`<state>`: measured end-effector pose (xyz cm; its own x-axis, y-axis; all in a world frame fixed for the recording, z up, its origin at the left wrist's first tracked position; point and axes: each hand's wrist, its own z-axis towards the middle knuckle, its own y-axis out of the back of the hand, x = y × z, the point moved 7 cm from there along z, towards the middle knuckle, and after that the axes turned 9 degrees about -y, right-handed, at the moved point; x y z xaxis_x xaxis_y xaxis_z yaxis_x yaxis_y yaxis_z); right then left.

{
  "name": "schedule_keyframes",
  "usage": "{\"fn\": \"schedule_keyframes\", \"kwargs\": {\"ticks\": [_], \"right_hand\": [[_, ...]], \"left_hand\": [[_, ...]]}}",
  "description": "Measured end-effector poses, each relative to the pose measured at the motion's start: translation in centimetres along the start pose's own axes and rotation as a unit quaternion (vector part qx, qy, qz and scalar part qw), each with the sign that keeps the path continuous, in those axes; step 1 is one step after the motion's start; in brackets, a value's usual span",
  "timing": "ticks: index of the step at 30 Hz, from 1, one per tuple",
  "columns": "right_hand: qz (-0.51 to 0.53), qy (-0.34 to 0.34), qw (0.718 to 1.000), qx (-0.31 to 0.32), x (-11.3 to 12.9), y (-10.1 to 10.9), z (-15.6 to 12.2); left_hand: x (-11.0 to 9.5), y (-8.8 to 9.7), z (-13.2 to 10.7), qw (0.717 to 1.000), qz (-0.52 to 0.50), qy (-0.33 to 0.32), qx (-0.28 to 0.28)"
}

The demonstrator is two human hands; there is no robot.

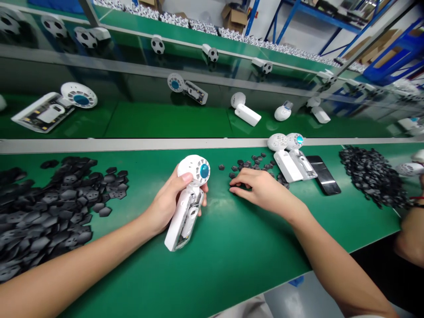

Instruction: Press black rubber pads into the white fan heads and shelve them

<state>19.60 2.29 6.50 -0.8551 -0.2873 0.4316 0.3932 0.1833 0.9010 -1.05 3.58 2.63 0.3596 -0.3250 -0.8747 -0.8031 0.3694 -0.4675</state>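
Note:
My left hand is closed around a white handheld fan with a round vented head and a blue centre. The fan's handle is tilted, and its open side shows the parts inside. My right hand is low over the green table, beside a small scatter of black pentagon-shaped pieces. Its thumb and index finger are bent towards each other with a narrow gap between the tips. I see nothing held there. Part of the scatter is hidden behind this hand.
A large heap of black pieces lies at left, another heap at right. Two white fans lie beside a black phone. Behind a pale rail, more fans lie on a green belt. Another person's arm is at right.

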Motion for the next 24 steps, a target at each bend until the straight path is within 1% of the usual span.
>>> {"fn": "schedule_keyframes", "kwargs": {"ticks": [2, 4, 6, 7, 8, 10, 11, 12, 16, 18, 20, 24], "right_hand": [[-0.01, -0.003, 1.0, -0.013, 0.2, 0.1, 0.0], [0.008, -0.004, 0.999, -0.041, 0.7, 0.5, -0.1], [0.095, -0.021, 0.993, -0.062, 1.1, 0.9, -0.3], [0.165, -0.039, 0.984, -0.058, 1.3, 0.8, -0.3], [0.242, -0.06, 0.967, -0.045, 1.5, 0.5, -0.4], [0.369, -0.096, 0.924, -0.018, 2.1, -0.4, -0.4], [0.405, -0.108, 0.908, -0.013, 2.4, -0.7, -0.4], [0.427, -0.115, 0.897, -0.012, 2.7, -1.0, -0.4], [0.469, -0.127, 0.874, -0.014, 3.0, -1.8, 0.1], [0.478, -0.129, 0.869, -0.022, 2.9, -2.1, 0.3], [0.469, -0.13, 0.872, -0.041, 3.0, -2.2, 0.3], [0.423, -0.117, 0.894, -0.088, 3.7, -2.3, 0.2]], "left_hand": [[0.0, -0.1, -0.1, 1.0, -0.006, -0.004, 0.001], [-0.1, -0.2, -0.1, 1.0, 0.001, -0.01, 0.006], [-0.1, -0.4, -0.2, 1.0, 0.016, -0.01, -0.003], [-0.1, -0.4, -0.2, 1.0, 0.026, -0.007, -0.011], [-0.1, -0.5, -0.2, 0.999, 0.037, -0.003, -0.017], [0.1, -0.7, -0.1, 0.998, 0.054, 0.007, -0.021], [0.2, -0.9, 0.0, 0.998, 0.059, 0.011, -0.018], [0.3, -1.0, 0.1, 0.998, 0.061, 0.014, -0.013], [0.6, -0.9, 0.2, 0.998, 0.065, 0.011, 0.0], [0.6, -0.9, 0.2, 0.997, 0.071, 0.013, 0.005], [0.5, -1.1, 0.0, 0.996, 0.083, 0.023, 0.015], [0.2, -1.4, -0.1, 0.995, 0.095, 0.028, 0.027]]}}
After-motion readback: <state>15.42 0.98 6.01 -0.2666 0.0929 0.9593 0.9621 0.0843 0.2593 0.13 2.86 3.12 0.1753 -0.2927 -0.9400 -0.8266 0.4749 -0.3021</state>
